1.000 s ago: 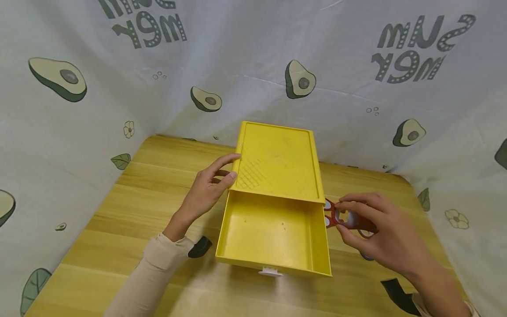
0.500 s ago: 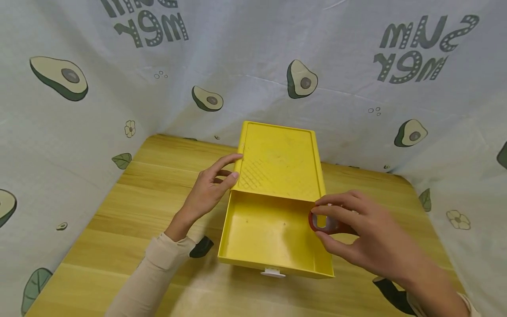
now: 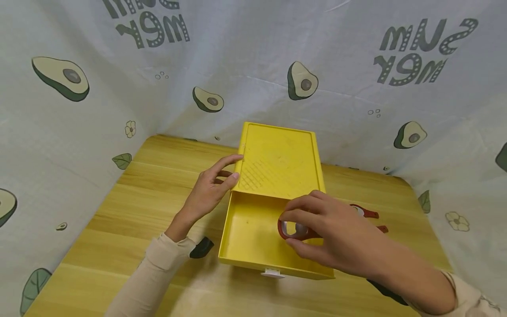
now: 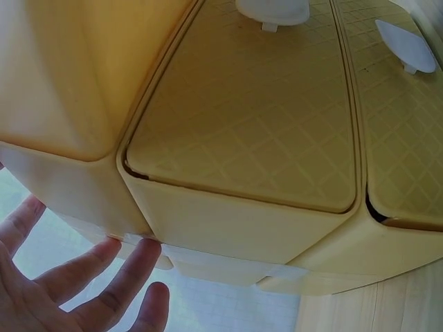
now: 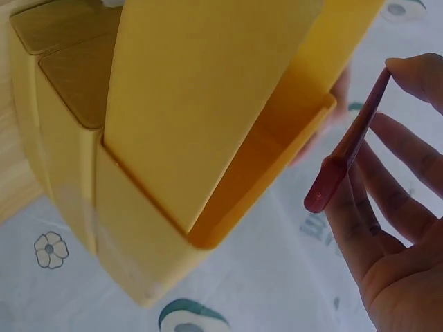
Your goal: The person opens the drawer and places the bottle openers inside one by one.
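A yellow drawer unit stands on the wooden table, its top drawer pulled out. My left hand steadies the unit's left side near the top edge; in the left wrist view its fingers are spread against the side wall. Over the drawer's right half, my right hand pinches a red, ring-headed bottle opener between thumb and fingers. The right wrist view shows the bottle opener edge-on, apart from the drawer. My palm and fingers hide its rear end in the head view.
Red-handled items, one with a pale ring end, lie on the table right of the unit, partly behind my right hand. White handles stick out from the drawer fronts. A curtain printed with avocados surrounds the table.
My right hand has carried the bottle opener leftward from beside the unit to over the pulled-out drawer, uncovering the red items on the table. My left hand has stayed in place.
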A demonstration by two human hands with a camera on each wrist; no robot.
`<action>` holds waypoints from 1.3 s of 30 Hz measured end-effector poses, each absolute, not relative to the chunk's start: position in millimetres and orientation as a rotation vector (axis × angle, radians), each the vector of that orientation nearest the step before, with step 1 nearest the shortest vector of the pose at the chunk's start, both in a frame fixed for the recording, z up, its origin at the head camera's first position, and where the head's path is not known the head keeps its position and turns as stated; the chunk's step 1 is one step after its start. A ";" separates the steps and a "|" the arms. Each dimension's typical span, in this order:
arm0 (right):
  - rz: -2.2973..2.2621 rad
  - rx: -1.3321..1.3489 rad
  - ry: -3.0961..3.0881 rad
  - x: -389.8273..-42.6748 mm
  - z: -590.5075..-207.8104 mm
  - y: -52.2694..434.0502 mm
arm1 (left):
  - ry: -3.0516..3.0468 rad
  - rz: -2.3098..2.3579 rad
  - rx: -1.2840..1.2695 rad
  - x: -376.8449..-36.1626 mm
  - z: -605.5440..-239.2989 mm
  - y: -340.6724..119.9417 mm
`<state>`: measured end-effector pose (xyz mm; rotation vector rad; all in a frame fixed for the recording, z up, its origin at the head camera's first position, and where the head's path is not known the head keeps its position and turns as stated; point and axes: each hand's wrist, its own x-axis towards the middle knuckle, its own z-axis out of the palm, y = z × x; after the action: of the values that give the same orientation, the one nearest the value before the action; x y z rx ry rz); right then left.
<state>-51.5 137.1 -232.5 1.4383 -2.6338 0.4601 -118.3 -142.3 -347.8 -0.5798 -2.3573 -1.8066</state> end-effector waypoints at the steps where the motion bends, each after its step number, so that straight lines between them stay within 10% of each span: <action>1: 0.436 1.449 -2.645 -51.4 -232.4 134.0 | -2.358 -1.807 -0.579 -118.3 -347.9 -142.4; 39: 0.335 1.580 -2.577 -51.5 -249.6 77.9 | -2.366 -1.809 -0.552 -116.3 -347.4 -141.3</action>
<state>-51.5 77.9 -249.6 1.5798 -2.5775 0.3351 -116.3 -141.3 -347.4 -0.5517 -2.3656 -1.8093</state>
